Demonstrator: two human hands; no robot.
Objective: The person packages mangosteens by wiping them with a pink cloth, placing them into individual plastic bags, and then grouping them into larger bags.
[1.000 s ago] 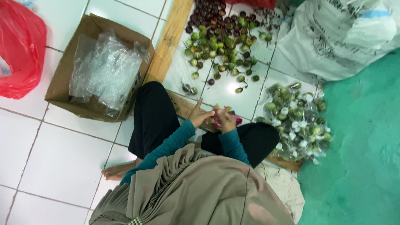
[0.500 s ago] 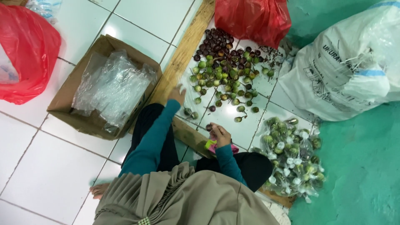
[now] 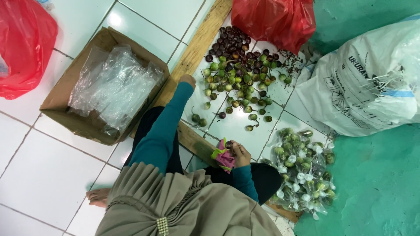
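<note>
While I watch from the head view, the left hand (image 3: 188,81) is stretched out along the plank (image 3: 199,46) to the near edge of the fruit pile (image 3: 238,74) on the floor (image 3: 48,175); it lies at the pile's left edge, and I cannot tell whether its fingers are closed on anything or simply resting there. The right hand (image 3: 240,154) sits close to the body, its grip closed around a small dark fruit (image 3: 229,144) and, beneath it, a bunched pink cloth (image 3: 224,158). The pile runs from dark purple fruit at the far end to green ones nearer the person, with a few loose strays toward the knee. I judge these fruit to be light, round and firm with a smooth skin, so each one would likely roll if nudged and is best pinched across its widest part with fingertips, or by the short stem where one shows. The cloth looks soft and limp, so it would fold under any squeeze. By the right knee lies a clear bag (image 3: 302,175) filled with green fruit; it looks slack and slippery and would sag unless taken at its gathered mouth. To the left is a cardboard box (image 3: 70,94) of crumpled clear bags. A red bag (image 3: 275,19) sits at the far end of the pile, another red bag (image 3: 22,48) at the left, and a white sack (image 3: 367,87) at the right.
</note>
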